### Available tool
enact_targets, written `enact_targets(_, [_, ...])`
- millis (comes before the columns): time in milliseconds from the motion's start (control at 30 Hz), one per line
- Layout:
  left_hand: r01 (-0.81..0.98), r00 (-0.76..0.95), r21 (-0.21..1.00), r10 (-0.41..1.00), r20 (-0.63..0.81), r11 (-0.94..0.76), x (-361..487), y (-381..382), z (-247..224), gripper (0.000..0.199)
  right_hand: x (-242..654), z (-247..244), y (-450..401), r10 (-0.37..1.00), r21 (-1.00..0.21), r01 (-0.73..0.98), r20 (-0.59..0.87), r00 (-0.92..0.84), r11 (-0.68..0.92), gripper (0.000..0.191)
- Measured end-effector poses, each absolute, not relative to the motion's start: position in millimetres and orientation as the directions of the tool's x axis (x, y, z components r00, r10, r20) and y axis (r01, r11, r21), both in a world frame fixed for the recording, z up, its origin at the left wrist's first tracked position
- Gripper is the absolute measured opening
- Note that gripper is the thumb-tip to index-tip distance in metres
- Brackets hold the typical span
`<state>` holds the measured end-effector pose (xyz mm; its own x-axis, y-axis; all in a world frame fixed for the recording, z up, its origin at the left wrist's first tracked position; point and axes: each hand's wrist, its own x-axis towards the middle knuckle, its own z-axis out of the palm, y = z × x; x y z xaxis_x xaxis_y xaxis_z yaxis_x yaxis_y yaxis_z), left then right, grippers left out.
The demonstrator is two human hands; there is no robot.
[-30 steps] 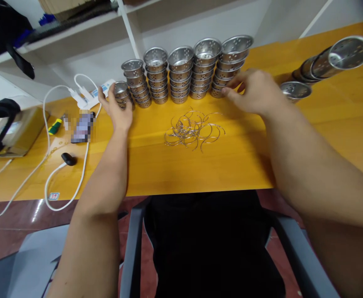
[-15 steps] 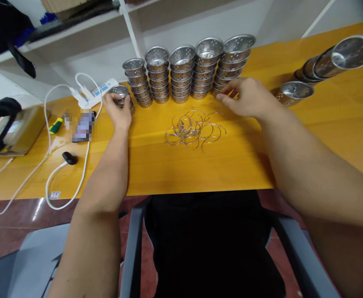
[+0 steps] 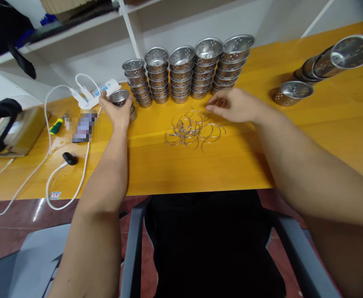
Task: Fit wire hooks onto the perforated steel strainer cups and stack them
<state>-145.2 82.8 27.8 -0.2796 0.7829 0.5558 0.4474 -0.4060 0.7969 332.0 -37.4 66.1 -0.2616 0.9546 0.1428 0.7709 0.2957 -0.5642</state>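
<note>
My left hand point(image 3: 117, 114) is wrapped around a small perforated metal cup point(image 3: 119, 97), thumb on one side and fingers on the other. Part of another perforated cup point(image 3: 133, 114) shows just beyond the thumb; the rest of it is hidden by the hand. My right hand point(image 3: 233, 105) hovers over the table with thumb and fingers apart, nothing visible between them. Just to its left lies a loose tangle of thin curved metal wires point(image 3: 189, 130). Behind both hands stands a row of several stacks of perforated metal cups point(image 3: 182, 74).
More cups stand at the right: a single one point(image 3: 293, 93) and a leaning stack point(image 3: 327, 62). On the left are a power strip point(image 3: 96, 97), white cables, a phone point(image 3: 84, 125), a green-yellow tool point(image 3: 56, 126) and a black plug-like piece point(image 3: 69, 158). Shelving point(image 3: 175, 25) backs the yellow table point(image 3: 156, 169).
My right hand has moved left and toward me, away from the rightmost stack. The cup in my left hand has shifted slightly toward me. The wires lie as before.
</note>
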Motion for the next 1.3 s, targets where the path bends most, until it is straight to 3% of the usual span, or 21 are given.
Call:
enact_targets(133, [0.429,-0.458,0.856,0.747,0.482,-0.289,-141.6,88.5,22.3,0.071,332.7,54.1,-32.2,0.919,-0.590,0.710,0.171,-0.355,0.385,0.033])
enact_targets(333, [0.359,-0.384,0.842,0.758,0.527,-0.403,-137.6,91.4,15.4,0.077,326.7,42.4,-30.2,0.847,-0.575,0.633,0.238,-0.476,0.518,0.052])
enact_targets(500, [0.309,-0.347,0.836,0.765,0.542,-0.452,-136.0,90.3,14.2,0.086,306.2,31.6,-31.7,0.723,-0.481,0.561,0.275,-0.634,0.674,0.041])
enact_targets(600, [0.332,-0.327,0.831,0.772,0.545,-0.446,-131.4,88.0,16.2,0.091,294.2,25.8,-31.0,0.731,-0.416,0.611,0.258,-0.631,0.674,0.036])
enact_targets(733, [0.416,-0.344,0.828,0.778,0.526,-0.376,-124.1,81.9,23.2,0.079,286.9,22.8,-30.6,0.744,-0.386,0.639,0.265,-0.614,0.665,0.023])
enact_targets(1067, [0.369,-0.363,0.858,0.794,0.488,-0.358,-116.2,64.2,36.3,0.078,283.7,35.3,-44.4,0.755,-0.508,0.567,0.333,-0.565,0.648,0.026])
enact_targets(1300, [0.332,-0.333,0.860,0.805,0.491,-0.388,-116.4,63.0,37.6,0.080,285.2,40.5,-46.0,0.774,-0.513,0.584,0.343,-0.532,0.629,0.023])
